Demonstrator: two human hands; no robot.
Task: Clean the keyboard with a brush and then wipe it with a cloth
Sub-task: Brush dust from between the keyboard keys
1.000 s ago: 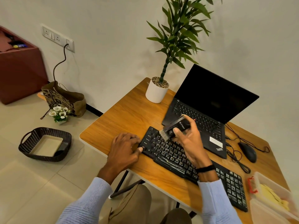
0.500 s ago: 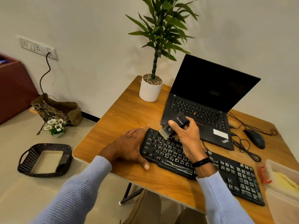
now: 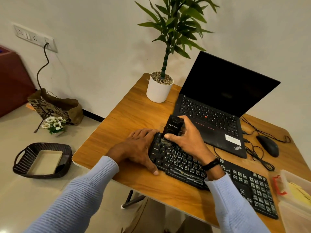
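Note:
A black keyboard [image 3: 239,180] lies along the front of the wooden table [image 3: 127,121]. My right hand [image 3: 186,140] is closed around a black brush [image 3: 172,127], held upright with its bristles down on the keys at the keyboard's top left corner. My left hand [image 3: 139,148] lies flat on the table with its fingers spread, pressing against the keyboard's left end. A yellow cloth [image 3: 301,192] lies in a clear plastic box [image 3: 296,214] at the right edge.
An open black laptop [image 3: 217,115] stands just behind the keyboard. A potted plant [image 3: 159,88] is at the back corner. A black mouse [image 3: 267,146] with tangled cables lies to the right. On the floor are a dark basket [image 3: 42,160] and a bag [image 3: 55,106].
My right hand has tipped the brush upright and lowered its bristles onto the keyboard's left corner. My left hand has stayed flat against the keyboard's left end.

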